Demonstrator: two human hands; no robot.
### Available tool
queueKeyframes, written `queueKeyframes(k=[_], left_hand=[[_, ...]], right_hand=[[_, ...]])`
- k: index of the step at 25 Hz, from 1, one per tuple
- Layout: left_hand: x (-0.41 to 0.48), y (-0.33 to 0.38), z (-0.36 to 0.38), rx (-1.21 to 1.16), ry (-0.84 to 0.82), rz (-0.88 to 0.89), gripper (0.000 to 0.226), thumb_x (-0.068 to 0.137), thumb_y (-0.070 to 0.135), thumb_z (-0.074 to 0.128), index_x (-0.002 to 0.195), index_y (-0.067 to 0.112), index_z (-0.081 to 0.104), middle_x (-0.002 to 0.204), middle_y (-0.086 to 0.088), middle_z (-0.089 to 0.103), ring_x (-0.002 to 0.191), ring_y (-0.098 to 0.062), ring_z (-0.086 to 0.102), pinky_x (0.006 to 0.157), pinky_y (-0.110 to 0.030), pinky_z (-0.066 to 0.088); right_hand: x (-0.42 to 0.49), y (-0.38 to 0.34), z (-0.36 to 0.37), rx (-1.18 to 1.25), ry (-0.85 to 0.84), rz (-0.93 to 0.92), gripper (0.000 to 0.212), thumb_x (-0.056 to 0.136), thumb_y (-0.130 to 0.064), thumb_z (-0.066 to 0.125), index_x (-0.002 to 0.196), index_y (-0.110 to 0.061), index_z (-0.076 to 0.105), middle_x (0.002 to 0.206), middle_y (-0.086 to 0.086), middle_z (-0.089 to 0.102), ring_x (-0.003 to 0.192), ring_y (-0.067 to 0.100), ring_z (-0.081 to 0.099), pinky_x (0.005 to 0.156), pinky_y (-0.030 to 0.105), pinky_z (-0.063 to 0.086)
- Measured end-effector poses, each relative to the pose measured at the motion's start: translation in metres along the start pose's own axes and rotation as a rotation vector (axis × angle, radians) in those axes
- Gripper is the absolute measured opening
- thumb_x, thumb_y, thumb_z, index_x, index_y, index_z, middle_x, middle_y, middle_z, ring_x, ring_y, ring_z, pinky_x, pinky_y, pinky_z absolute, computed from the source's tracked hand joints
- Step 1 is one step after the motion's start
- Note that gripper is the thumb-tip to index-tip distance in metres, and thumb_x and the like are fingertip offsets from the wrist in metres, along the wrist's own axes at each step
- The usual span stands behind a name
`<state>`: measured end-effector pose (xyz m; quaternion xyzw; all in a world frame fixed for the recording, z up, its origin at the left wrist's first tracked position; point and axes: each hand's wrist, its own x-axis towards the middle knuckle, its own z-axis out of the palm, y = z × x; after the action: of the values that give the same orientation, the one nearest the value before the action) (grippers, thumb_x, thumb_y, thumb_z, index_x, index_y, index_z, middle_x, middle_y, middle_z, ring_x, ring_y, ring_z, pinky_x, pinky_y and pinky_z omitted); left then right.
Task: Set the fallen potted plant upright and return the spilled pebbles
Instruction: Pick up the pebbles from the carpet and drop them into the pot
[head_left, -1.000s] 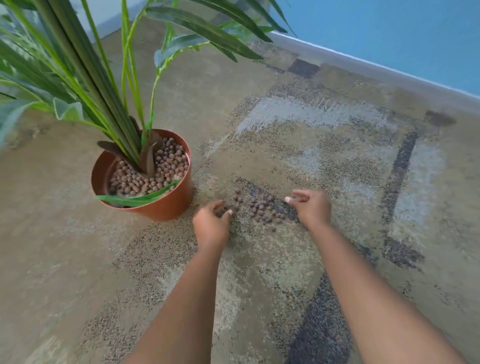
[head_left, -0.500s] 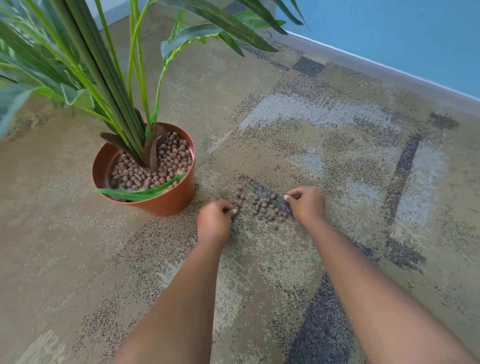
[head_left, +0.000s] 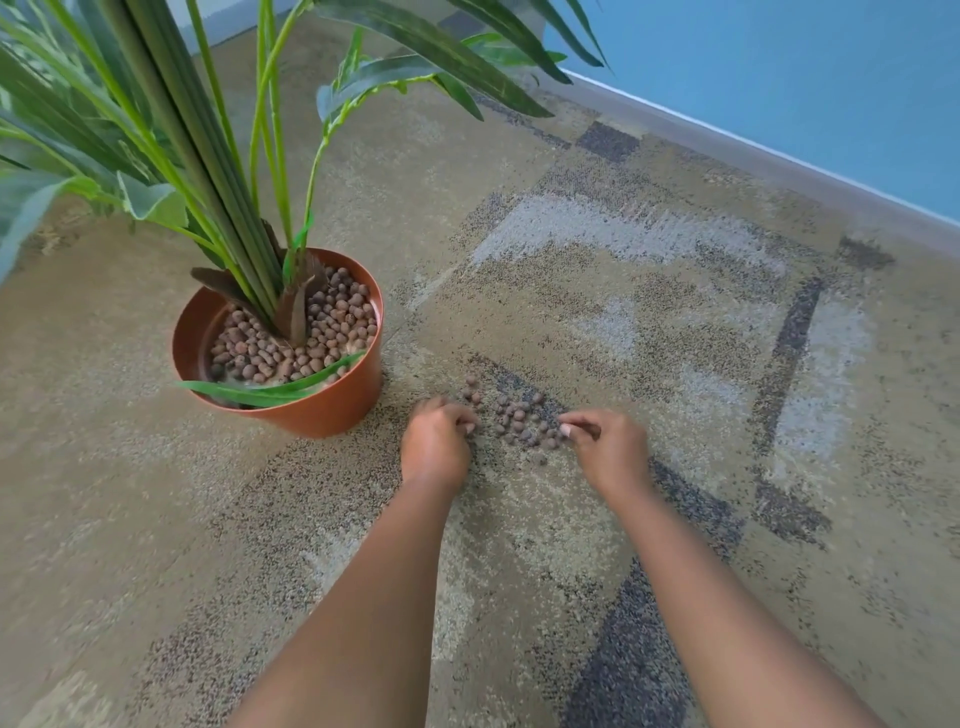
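Note:
The terracotta pot (head_left: 332, 410) stands upright on the carpet at the left. Brown pebbles (head_left: 296, 338) fill it around the green plant's stalks (head_left: 218, 197). A small heap of spilled pebbles (head_left: 519, 421) lies on the carpet just right of the pot. My left hand (head_left: 436, 447) rests at the heap's left edge with its fingers curled in, and the palm is hidden. My right hand (head_left: 610, 449) is at the heap's right edge, thumb and forefinger pinched together against the outermost pebbles. I cannot see whether either hand holds pebbles.
Patterned beige and grey carpet (head_left: 649, 322) covers the floor. A grey skirting board (head_left: 779, 171) and a blue wall (head_left: 805, 78) run along the far right. Long leaves (head_left: 441, 57) overhang the area above the pot.
Both hands have closed in on the heap from either side, and the pebbles lie more tightly bunched. The view has tilted slightly; the pot has stayed put.

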<state>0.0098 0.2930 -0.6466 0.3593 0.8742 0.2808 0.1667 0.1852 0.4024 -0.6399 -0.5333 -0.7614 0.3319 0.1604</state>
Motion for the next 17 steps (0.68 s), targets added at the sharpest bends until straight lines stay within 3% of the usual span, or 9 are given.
queueKeyframes(k=[2, 4, 6, 8, 10, 13, 17], left_hand=[[0.001, -0.004, -0.002, -0.155, -0.008, -0.087, 0.018, 0.086, 0.008, 0.071, 0.102, 0.016, 0.073, 0.098, 0.004, 0.068, 0.09, -0.011, 0.062, 0.073, -0.017, 0.049], [0.0, -0.007, -0.006, -0.35, -0.032, -0.167, 0.021, 0.083, 0.011, 0.076, 0.102, 0.019, 0.072, 0.089, 0.01, 0.069, 0.084, -0.006, 0.064, 0.07, -0.013, 0.048], [-0.002, -0.009, -0.01, -0.554, -0.059, -0.22, 0.022, 0.078, 0.011, 0.08, 0.096, 0.021, 0.072, 0.086, 0.009, 0.071, 0.083, -0.006, 0.068, 0.07, -0.014, 0.053], [-0.007, -0.009, -0.011, -0.751, -0.107, -0.281, 0.022, 0.077, 0.008, 0.08, 0.094, 0.02, 0.072, 0.088, 0.001, 0.074, 0.085, -0.012, 0.072, 0.071, -0.018, 0.057], [-0.011, -0.009, -0.011, -0.932, -0.139, -0.357, 0.021, 0.078, 0.005, 0.078, 0.096, 0.016, 0.073, 0.093, -0.003, 0.076, 0.088, -0.015, 0.074, 0.076, -0.024, 0.059], [-0.012, -0.009, -0.013, -1.152, -0.122, -0.448, 0.021, 0.079, 0.0, 0.075, 0.098, 0.01, 0.074, 0.093, -0.006, 0.077, 0.091, -0.018, 0.074, 0.079, -0.03, 0.06], [-0.008, -0.008, -0.018, -1.224, -0.117, -0.5, 0.023, 0.08, -0.003, 0.073, 0.102, 0.001, 0.07, 0.095, -0.015, 0.074, 0.09, -0.026, 0.074, 0.08, -0.034, 0.061]], right_hand=[[-0.007, 0.008, -0.001, 0.017, 0.029, -0.003, 0.017, 0.086, -0.007, 0.071, 0.099, -0.016, 0.076, 0.095, 0.003, 0.076, 0.057, -0.002, 0.058, 0.045, 0.006, 0.045], [-0.01, 0.01, 0.002, -0.005, 0.039, -0.072, 0.017, 0.086, -0.006, 0.07, 0.099, -0.016, 0.076, 0.096, 0.005, 0.075, 0.063, -0.001, 0.058, 0.054, 0.006, 0.049], [-0.013, 0.008, 0.007, -0.027, 0.018, -0.143, 0.02, 0.088, -0.005, 0.067, 0.104, -0.014, 0.074, 0.103, 0.008, 0.074, 0.076, 0.009, 0.065, 0.076, 0.019, 0.057], [-0.014, 0.005, 0.011, -0.086, 0.009, -0.193, 0.025, 0.089, 0.0, 0.063, 0.11, -0.012, 0.072, 0.111, 0.009, 0.072, 0.093, 0.02, 0.068, 0.094, 0.034, 0.055], [-0.014, 0.003, 0.013, -0.194, -0.004, -0.254, 0.03, 0.089, 0.003, 0.061, 0.114, -0.012, 0.07, 0.114, 0.008, 0.07, 0.101, 0.022, 0.066, 0.103, 0.029, 0.044], [-0.01, 0.0, 0.013, -0.317, -0.047, -0.327, 0.024, 0.093, -0.008, 0.059, 0.116, -0.008, 0.067, 0.113, 0.007, 0.068, 0.102, 0.019, 0.064, 0.097, 0.021, 0.042], [-0.005, -0.007, 0.005, -0.207, -0.102, -0.219, 0.018, 0.092, -0.016, 0.061, 0.106, -0.009, 0.069, 0.101, 0.006, 0.067, 0.077, 0.013, 0.064, 0.076, 0.018, 0.054]])
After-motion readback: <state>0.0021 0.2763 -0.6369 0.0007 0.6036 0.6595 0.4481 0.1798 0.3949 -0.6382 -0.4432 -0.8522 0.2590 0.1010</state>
